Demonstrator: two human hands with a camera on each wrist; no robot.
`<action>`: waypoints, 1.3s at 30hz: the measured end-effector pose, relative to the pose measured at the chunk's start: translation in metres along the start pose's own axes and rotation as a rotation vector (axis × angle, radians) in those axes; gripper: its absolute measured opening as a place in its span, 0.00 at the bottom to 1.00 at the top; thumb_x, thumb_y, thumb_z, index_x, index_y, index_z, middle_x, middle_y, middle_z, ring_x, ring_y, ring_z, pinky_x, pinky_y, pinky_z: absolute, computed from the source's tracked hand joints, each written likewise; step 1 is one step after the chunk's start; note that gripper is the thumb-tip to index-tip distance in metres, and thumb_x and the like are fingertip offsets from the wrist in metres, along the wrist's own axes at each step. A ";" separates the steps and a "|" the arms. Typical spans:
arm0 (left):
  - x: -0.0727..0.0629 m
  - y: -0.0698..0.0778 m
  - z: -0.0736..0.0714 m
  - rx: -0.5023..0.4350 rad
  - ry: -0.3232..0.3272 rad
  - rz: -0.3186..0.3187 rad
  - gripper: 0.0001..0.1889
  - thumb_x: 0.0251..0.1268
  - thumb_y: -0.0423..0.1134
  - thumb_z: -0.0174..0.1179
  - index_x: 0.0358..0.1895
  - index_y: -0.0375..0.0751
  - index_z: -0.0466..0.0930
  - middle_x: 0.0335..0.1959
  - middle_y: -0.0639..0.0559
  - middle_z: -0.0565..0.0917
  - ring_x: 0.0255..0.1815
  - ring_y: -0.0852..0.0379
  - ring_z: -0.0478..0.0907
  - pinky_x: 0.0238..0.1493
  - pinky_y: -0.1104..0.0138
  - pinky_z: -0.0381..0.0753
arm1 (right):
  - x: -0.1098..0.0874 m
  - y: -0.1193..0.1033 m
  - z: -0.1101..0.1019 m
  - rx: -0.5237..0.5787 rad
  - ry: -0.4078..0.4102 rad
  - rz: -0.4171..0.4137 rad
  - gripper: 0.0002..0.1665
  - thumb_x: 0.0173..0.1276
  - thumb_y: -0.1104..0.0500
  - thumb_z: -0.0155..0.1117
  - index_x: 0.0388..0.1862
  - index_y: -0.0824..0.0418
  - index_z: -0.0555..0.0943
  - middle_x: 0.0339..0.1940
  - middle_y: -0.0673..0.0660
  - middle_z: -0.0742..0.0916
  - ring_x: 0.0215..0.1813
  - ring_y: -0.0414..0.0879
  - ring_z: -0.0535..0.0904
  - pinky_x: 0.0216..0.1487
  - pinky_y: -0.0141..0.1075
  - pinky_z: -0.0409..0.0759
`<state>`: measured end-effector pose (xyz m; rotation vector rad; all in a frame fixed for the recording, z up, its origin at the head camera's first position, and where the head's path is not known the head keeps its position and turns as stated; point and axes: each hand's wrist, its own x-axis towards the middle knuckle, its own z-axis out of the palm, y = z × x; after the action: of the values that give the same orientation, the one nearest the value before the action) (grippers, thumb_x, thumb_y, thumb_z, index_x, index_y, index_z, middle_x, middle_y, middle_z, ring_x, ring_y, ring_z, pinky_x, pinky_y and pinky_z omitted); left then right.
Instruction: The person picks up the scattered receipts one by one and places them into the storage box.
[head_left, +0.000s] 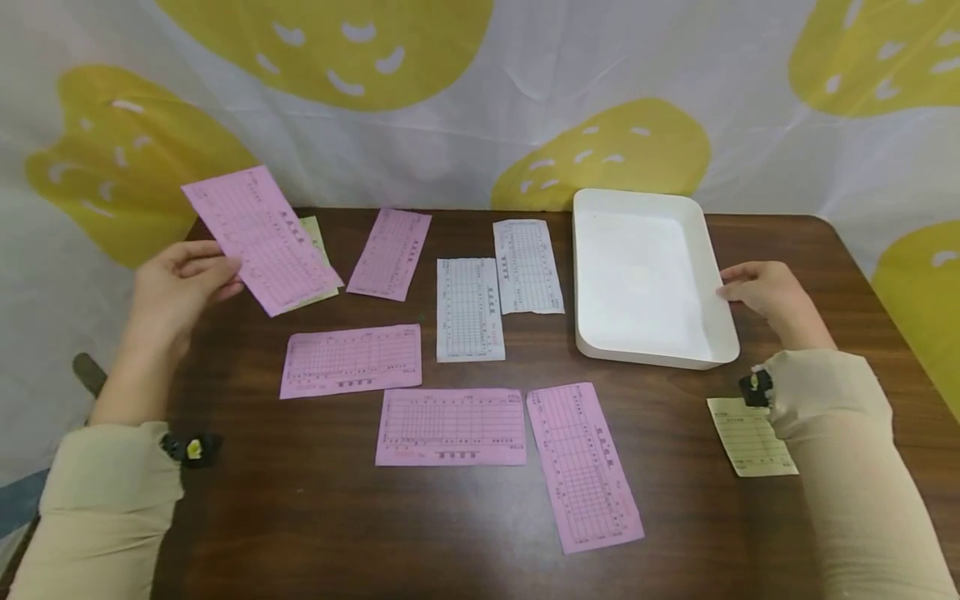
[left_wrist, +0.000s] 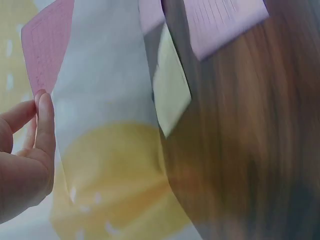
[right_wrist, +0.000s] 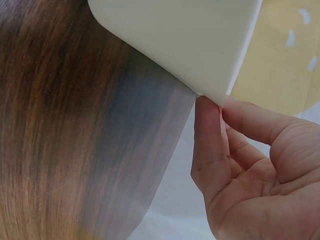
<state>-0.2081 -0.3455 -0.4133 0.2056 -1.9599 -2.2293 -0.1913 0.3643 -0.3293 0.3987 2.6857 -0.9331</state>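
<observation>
The left hand (head_left: 182,279) has a pink slip (head_left: 262,237) up off the brown table (head_left: 315,525), and we can see it pinched between thumb and fingers, a narrow grip with only thin paper in it. We find the fingertips on the slip's left long edge, with most of the sheet reaching up and out to the right of them. Over on the left wrist view, we have the paper standing beyond the fingertips, set against the patterned curtain (left_wrist: 100,65). Back in the head view, a yellow slip (head_left: 320,242) peeks out from behind it, partly covered.

Across to the right hand (head_left: 776,296), and we see thumb and fingertips pinching the right wall of the white tray (head_left: 652,358), most of it stretching to the left of that grip. Between the hands we count two white slips (head_left: 471,312) and four more pink slips (head_left: 452,429), all lying on the tabletop, while a small yellow sheet (head_left: 750,437) lies just beside the right sleeve (head_left: 847,450).
</observation>
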 end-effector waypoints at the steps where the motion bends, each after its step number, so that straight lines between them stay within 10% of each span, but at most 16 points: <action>1: -0.006 0.005 0.014 0.010 -0.016 0.005 0.25 0.46 0.32 0.73 0.51 0.35 0.78 0.37 0.46 0.88 0.33 0.55 0.87 0.34 0.65 0.87 | 0.000 0.000 0.000 -0.001 -0.002 -0.001 0.28 0.68 0.63 0.57 0.61 0.78 0.66 0.40 0.67 0.84 0.32 0.40 0.79 0.53 0.56 0.77; 7: -0.069 0.074 0.119 0.132 -0.131 -0.034 0.12 0.59 0.28 0.63 0.45 0.40 0.75 0.28 0.59 0.86 0.27 0.65 0.84 0.34 0.73 0.86 | 0.002 -0.002 0.000 -0.007 -0.005 -0.013 0.28 0.68 0.63 0.56 0.61 0.79 0.66 0.50 0.76 0.79 0.31 0.39 0.79 0.52 0.54 0.78; 11: -0.089 0.091 0.166 0.259 -0.213 -0.052 0.12 0.64 0.29 0.58 0.50 0.34 0.72 0.27 0.65 0.83 0.27 0.70 0.82 0.35 0.77 0.84 | 0.001 -0.004 0.001 -0.013 -0.002 -0.018 0.27 0.68 0.63 0.56 0.61 0.78 0.66 0.52 0.76 0.78 0.32 0.39 0.79 0.52 0.53 0.78; 20: -0.095 0.068 0.230 0.360 -0.340 -0.081 0.19 0.66 0.31 0.58 0.58 0.28 0.70 0.49 0.33 0.80 0.31 0.69 0.80 0.40 0.73 0.85 | 0.000 -0.004 0.001 -0.023 -0.026 -0.013 0.29 0.69 0.61 0.55 0.63 0.78 0.65 0.57 0.78 0.75 0.41 0.50 0.81 0.55 0.56 0.76; 25: -0.099 0.058 0.264 0.348 -0.364 -0.136 0.18 0.65 0.31 0.59 0.57 0.31 0.72 0.50 0.34 0.82 0.31 0.66 0.79 0.39 0.74 0.85 | -0.001 -0.002 -0.001 -0.043 -0.043 -0.023 0.30 0.71 0.59 0.52 0.64 0.77 0.63 0.62 0.78 0.71 0.56 0.64 0.73 0.58 0.57 0.73; 39: -0.110 0.032 0.340 0.181 -0.444 -0.230 0.18 0.64 0.29 0.59 0.56 0.29 0.73 0.49 0.32 0.82 0.29 0.62 0.79 0.42 0.68 0.86 | -0.002 0.000 -0.001 -0.053 -0.040 -0.005 0.30 0.71 0.59 0.52 0.64 0.77 0.63 0.64 0.78 0.68 0.59 0.65 0.69 0.59 0.58 0.71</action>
<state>-0.1715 0.0034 -0.3389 -0.0539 -2.4840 -2.3982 -0.1894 0.3647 -0.3277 0.3580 2.6699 -0.8606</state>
